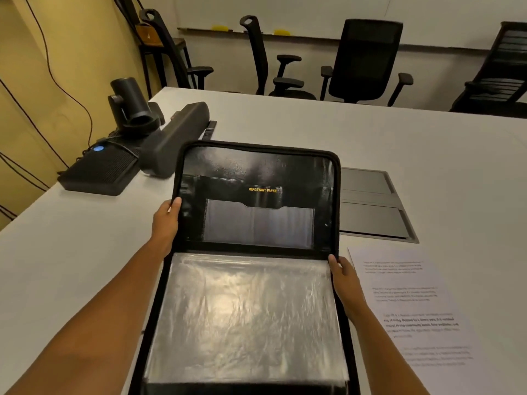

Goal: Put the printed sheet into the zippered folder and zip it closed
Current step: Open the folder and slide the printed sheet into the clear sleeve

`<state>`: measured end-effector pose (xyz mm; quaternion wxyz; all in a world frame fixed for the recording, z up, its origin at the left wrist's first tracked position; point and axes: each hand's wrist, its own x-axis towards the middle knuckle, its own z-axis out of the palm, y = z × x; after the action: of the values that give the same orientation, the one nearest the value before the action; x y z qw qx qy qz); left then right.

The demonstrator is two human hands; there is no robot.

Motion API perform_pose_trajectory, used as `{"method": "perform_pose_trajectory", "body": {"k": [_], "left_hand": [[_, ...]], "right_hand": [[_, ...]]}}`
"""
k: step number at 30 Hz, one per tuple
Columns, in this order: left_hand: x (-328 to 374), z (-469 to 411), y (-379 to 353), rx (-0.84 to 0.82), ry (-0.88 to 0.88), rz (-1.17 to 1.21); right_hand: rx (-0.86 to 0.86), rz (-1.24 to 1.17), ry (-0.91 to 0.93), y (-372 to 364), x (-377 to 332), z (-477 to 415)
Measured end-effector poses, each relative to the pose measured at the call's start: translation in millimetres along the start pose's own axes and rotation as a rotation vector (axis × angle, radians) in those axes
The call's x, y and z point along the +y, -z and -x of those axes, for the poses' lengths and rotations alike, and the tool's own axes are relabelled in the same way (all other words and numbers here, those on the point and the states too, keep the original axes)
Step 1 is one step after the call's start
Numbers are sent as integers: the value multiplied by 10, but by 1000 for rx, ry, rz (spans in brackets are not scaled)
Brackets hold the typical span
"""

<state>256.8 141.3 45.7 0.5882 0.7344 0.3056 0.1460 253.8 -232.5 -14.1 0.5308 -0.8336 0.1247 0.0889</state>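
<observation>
Folder (251,252) lies unzipped on the white table (85,252) before me, its lid raised. My left hand (166,220) grips the lid's left edge; my right hand (343,276) pinches the right edge near the hinge. Just right of the folder, the printed sheet (422,315) lies flat on the table.

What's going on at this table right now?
A person holds a black zippered folder open on the white table. The left hand grips the raised lid's left edge; the right hand holds the right edge near the hinge. The printed sheet lies on the table to the right, not yet inside.
</observation>
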Motion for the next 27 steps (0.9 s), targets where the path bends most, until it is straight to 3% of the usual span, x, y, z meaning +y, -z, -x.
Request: {"method": "perform_pose_trajectory", "body": {"k": [9,17,27], "left_hand": [[-327,132,-99,-132,71,-286],[-687,398,46,-170,-77,-523],[-793,661,197,-238,-123,-762]], "right_hand": [[132,-53,16,-88,148,7],[150,41,9,-174,148,81],[171,173,16,-236,131,382]]}}
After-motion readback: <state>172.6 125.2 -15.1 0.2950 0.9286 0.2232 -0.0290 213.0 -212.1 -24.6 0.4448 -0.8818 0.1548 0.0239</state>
